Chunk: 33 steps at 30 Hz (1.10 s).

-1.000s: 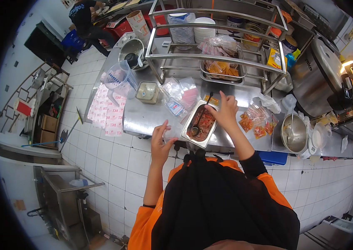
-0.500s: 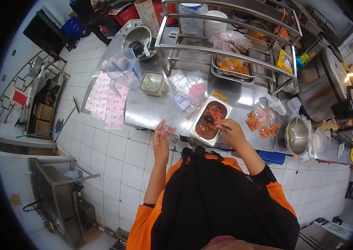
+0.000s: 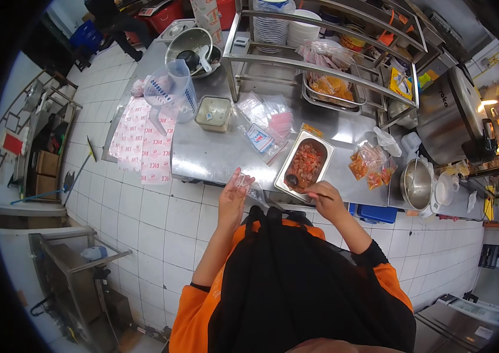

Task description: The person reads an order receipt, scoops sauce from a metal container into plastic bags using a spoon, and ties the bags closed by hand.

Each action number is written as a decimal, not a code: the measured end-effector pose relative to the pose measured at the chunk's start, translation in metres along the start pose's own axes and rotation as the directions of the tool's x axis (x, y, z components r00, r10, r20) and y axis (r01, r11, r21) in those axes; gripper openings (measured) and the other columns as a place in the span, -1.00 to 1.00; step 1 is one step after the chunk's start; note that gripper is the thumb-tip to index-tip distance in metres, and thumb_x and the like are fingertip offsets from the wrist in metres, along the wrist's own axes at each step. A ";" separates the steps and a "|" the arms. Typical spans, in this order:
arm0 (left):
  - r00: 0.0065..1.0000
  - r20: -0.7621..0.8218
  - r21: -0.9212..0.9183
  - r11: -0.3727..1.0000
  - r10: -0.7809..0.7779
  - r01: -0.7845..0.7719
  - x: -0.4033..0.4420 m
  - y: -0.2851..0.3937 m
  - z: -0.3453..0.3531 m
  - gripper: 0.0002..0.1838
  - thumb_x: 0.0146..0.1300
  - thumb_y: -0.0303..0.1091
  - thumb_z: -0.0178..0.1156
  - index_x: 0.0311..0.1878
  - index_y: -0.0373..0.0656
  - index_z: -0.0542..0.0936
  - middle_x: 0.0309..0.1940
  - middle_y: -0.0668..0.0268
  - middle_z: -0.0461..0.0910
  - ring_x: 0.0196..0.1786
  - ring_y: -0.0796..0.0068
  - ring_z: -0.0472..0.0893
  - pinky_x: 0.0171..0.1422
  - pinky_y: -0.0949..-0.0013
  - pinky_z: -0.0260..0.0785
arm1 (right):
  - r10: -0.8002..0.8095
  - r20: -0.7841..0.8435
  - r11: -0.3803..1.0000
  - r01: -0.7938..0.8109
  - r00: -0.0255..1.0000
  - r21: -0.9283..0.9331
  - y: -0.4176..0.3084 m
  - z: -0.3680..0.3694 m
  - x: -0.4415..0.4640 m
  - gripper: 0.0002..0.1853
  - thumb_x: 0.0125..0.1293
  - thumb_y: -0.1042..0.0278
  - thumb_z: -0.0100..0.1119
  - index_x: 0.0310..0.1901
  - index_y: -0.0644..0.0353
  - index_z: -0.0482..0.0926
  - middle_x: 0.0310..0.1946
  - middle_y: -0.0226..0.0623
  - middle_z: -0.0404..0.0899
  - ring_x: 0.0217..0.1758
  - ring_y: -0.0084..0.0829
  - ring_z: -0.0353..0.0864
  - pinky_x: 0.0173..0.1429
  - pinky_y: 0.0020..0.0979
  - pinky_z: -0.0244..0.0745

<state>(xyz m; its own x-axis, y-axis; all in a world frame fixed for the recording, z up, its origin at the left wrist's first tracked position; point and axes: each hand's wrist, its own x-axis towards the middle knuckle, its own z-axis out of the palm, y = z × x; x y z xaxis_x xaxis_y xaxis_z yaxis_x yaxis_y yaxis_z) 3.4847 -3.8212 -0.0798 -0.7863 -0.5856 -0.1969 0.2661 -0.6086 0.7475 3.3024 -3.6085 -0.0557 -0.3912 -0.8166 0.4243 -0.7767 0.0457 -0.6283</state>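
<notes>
My right hand (image 3: 327, 199) is closed on the handle of a dark spoon (image 3: 292, 180), whose bowl rests in the red chopped food (image 3: 307, 160) at the near left end of a steel container (image 3: 328, 148). To the left of the container, my left hand (image 3: 235, 191) holds a small clear plastic bag (image 3: 255, 192) at the table's front edge. Behind the bag lie more clear bags (image 3: 259, 139), some with pink strips. Filled bags of orange-red food (image 3: 373, 166) lie right of the container.
A lidded square tub (image 3: 213, 113), a clear jug (image 3: 173, 91) and printed paper (image 3: 143, 141) are at the left. A metal rack (image 3: 320, 76) stands behind, with a tray (image 3: 332, 94). A steel bowl (image 3: 416, 184) and a large cooker (image 3: 452, 117) are at the right. A person (image 3: 120, 26) stands back left.
My right hand, first open above the container, has taken the spoon and moved toward me, bringing its bowl to the near end. A clear bag now shows plainly in my left hand.
</notes>
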 end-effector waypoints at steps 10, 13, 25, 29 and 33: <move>0.991 0.101 0.123 0.990 -0.085 0.072 0.015 0.009 -0.007 -0.36 0.30 -0.33 0.26 0.36 -0.34 0.27 0.15 0.20 0.45 0.23 0.33 0.48 0.37 0.37 0.22 | 0.400 -0.257 0.908 -0.343 0.880 0.240 -0.005 0.026 -0.024 -0.79 0.44 0.38 -0.04 -0.28 0.29 0.55 -0.44 -0.26 0.60 -0.39 -0.38 0.59 -0.20 -0.42 0.49; 0.991 0.105 0.132 0.989 -0.079 0.065 0.014 0.002 -0.002 -0.37 0.30 -0.30 0.25 0.36 -0.34 0.28 0.16 0.21 0.45 0.23 0.31 0.48 0.36 0.36 0.22 | 0.576 -0.371 0.779 -0.352 0.729 0.519 0.003 0.027 -0.026 -0.66 0.53 0.24 -0.18 -0.26 0.32 0.49 -0.50 -0.29 0.57 -0.45 -0.55 0.52 -0.28 -0.53 0.43; 0.993 0.098 0.160 0.986 -0.070 0.053 0.013 0.007 -0.015 -0.40 0.32 -0.35 0.23 0.35 -0.36 0.30 0.12 0.24 0.47 0.21 0.30 0.49 0.39 0.33 0.22 | 0.563 -0.390 0.821 -0.439 0.729 0.365 0.007 0.016 -0.021 -0.76 0.47 0.31 -0.08 -0.27 0.26 0.50 -0.49 -0.26 0.57 -0.48 -0.47 0.50 -0.31 -0.49 0.38; 0.995 0.068 0.159 0.986 -0.069 0.057 0.008 0.009 -0.015 -0.40 0.31 -0.33 0.25 0.34 -0.36 0.31 0.09 0.24 0.49 0.19 0.32 0.50 0.37 0.33 0.24 | -0.173 0.058 0.979 0.178 0.983 -0.097 -0.034 -0.016 0.006 -0.87 0.16 0.43 0.23 -0.25 0.20 0.55 -0.36 -0.27 0.56 -0.33 -0.25 0.54 -0.25 -0.31 0.45; 0.994 0.068 0.174 0.982 -0.082 0.069 0.008 0.009 -0.019 -0.39 0.30 -0.31 0.26 0.34 -0.35 0.32 0.09 0.23 0.49 0.18 0.33 0.50 0.36 0.32 0.25 | -0.292 0.118 0.930 0.311 0.949 -0.196 -0.062 -0.024 0.027 -0.75 0.04 0.37 0.35 -0.23 0.12 0.54 -0.38 -0.40 0.55 -0.34 -0.32 0.53 -0.26 -0.34 0.42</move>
<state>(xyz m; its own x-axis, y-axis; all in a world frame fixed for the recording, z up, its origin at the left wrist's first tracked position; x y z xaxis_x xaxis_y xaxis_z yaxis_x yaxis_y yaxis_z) 3.4917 -3.8412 -0.0868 -0.8416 -0.4958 -0.2142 0.1099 -0.5455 0.8309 3.3278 -3.6198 0.0107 -0.0863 -0.8563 0.5092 -0.9405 -0.0986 -0.3252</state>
